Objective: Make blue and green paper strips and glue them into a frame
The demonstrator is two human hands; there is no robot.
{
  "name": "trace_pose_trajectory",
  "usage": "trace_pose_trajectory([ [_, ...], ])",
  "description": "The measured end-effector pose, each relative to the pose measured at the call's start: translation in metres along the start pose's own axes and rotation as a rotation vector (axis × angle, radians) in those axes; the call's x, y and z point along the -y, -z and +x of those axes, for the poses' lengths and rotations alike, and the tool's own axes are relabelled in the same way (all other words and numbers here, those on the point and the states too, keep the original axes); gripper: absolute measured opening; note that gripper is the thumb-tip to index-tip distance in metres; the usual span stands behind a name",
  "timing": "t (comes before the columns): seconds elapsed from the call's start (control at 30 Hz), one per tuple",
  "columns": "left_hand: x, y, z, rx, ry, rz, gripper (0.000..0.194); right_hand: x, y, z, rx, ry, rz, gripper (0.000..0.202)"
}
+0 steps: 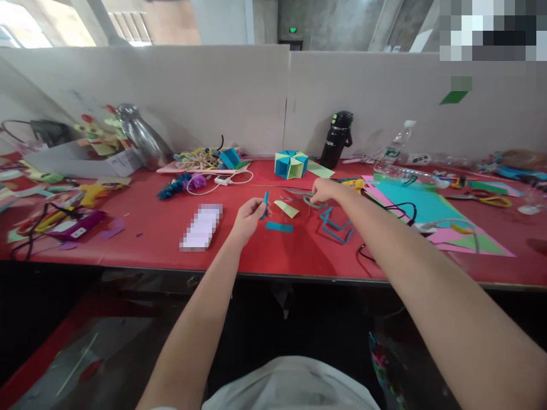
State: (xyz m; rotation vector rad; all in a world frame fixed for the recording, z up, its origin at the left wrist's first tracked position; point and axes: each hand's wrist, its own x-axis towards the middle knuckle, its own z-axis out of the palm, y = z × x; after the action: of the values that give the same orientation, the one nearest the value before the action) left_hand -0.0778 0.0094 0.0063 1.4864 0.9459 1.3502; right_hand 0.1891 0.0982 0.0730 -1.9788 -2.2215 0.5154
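At the frame's centre, a narrow blue paper strip (pixel 265 204) is pinched by the fingers of the left hand (pixel 252 214). Right of centre, grey-handled metal scissors (pixel 305 195) are met by the right hand (pixel 323 191); whether gripped cannot be told.

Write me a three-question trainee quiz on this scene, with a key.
1. What does the left hand hold?
2. True or false: the many-sided blue and pale-green paper construction stands left of the tall black bottle.
3. Which thing is the right hand nearest to? (a) shiny silver metal jug (b) thin-bladed metal scissors (c) white rectangular phone

Key: 1. A narrow blue paper strip. 2. True. 3. b.
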Motion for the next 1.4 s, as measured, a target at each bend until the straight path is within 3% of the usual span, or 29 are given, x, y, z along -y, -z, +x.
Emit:
trace_pose_trajectory([
  [0.1, 0.003, 0.001, 0.002, -0.06, 0.009, -0.007, 0.032, -0.011, 0.003, -0.023, -0.033, 0.04, 0.17, 0.013],
  [0.2, 0.006, 0.0, 0.004, -0.11, 0.01, -0.006, 0.029, -0.018, -0.01, -0.055, -0.126, 0.079, 0.372, 0.042],
  [0.3, 0.006, 0.0, 0.005, -0.145, 0.005, -0.001, 0.027, -0.014, -0.031, -0.087, -0.137, 0.158, 0.78, 0.049],
  [0.5, 0.004, 0.001, 0.003, -0.173, 0.002, 0.008, 0.027, 0.021, -0.068, -0.13, -0.112, 0.258, 0.8, 0.047],
  [0.67, 0.001, 0.003, 0.0, -0.187, 0.002, 0.011, 0.031, 0.03, -0.097, -0.132, -0.208, 0.217, 0.821, 0.045],
  [0.8, -0.001, 0.002, -0.001, -0.163, -0.002, 0.013, 0.032, 0.03, -0.108, -0.129, -0.236, 0.198, 0.834, 0.046],
  [1.07, -0.003, -0.001, -0.004, -0.069, -0.012, 0.034, 0.033, 0.036, -0.105, -0.13, -0.225, 0.208, 0.879, 0.043],
  [1.4, -0.001, -0.001, -0.004, -0.058, -0.011, 0.063, 0.034, 0.034, -0.095, -0.133, -0.204, 0.237, 0.796, 0.041],
])
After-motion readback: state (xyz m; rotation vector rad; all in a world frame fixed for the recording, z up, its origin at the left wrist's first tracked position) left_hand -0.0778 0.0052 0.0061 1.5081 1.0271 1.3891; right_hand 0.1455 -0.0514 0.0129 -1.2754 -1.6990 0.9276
